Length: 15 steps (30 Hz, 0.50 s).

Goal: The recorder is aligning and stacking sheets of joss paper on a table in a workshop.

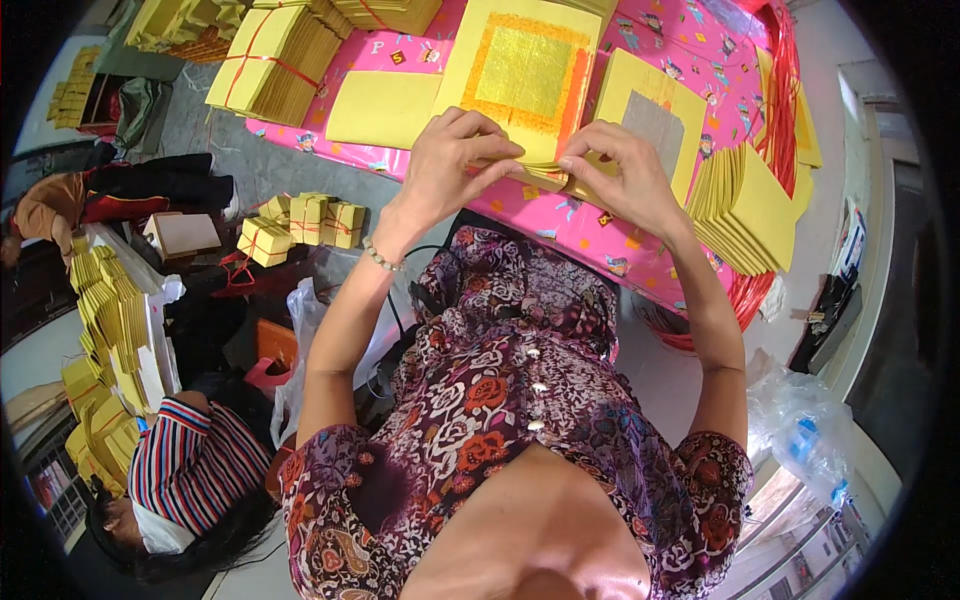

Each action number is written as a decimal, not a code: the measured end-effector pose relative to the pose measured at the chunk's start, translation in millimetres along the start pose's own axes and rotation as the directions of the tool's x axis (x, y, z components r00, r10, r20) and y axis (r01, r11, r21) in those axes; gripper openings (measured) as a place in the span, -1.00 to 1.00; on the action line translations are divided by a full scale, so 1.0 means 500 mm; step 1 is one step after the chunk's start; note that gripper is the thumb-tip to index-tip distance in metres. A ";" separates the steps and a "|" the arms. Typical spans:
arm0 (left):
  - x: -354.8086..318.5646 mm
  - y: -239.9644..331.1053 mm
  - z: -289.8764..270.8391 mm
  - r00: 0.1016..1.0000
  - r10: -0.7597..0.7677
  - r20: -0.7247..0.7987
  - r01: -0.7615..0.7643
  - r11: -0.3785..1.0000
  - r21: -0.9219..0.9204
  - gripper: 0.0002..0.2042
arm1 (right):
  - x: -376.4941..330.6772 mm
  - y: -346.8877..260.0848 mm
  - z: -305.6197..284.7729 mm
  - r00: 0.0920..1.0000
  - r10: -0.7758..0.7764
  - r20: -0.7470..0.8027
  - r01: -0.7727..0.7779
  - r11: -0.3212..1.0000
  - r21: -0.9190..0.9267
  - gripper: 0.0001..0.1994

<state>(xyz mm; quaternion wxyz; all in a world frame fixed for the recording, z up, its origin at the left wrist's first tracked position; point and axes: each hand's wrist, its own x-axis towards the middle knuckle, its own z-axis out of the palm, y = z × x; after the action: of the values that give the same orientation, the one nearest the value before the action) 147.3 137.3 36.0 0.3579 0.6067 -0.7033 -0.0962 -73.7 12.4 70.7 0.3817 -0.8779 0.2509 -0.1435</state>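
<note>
A yellow paper sheet with a gold square and an orange border [520,75] lies in front of me on top of other yellow sheets. My left hand [448,165] pinches its near edge, thumb below and fingers above. Close beside it, my right hand [630,175] has thumb and forefinger closed at the near right corner of the same sheets. A plain yellow sheet [385,108] rests left of the stack. On the right lies a yellow sheet with a silver-grey square [655,130], partly covered by my right hand.
A pink patterned cloth [545,215] covers the table. Bundles of tied yellow paper [270,65] stand at the far left, a fanned yellow stack [745,210] at right beside red strings [778,120]. To the left, a person in a striped top [195,475] is near piled yellow paper [110,310].
</note>
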 end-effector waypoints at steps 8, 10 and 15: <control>0.012 -0.001 -0.009 0.999 0.014 0.037 -0.014 1.000 0.001 -0.83 | -0.004 0.000 -0.005 0.998 0.042 0.035 -0.042 0.999 -0.018 -0.82; 0.011 -0.004 -0.004 0.999 0.031 0.025 -0.031 0.999 0.016 -0.84 | -0.006 0.004 0.002 0.991 -0.127 -0.040 0.125 0.991 -0.046 -0.79; 0.020 0.000 -0.006 0.989 0.145 0.002 -0.144 0.980 0.135 -0.86 | -0.001 -0.024 0.026 0.925 -0.345 -0.161 0.286 0.909 -0.304 -0.73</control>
<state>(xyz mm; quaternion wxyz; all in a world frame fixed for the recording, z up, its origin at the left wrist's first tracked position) 149.2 128.8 42.2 0.3248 0.5770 -0.7491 -0.0201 -64.6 27.5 70.9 0.1988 -0.9311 0.1616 -0.2599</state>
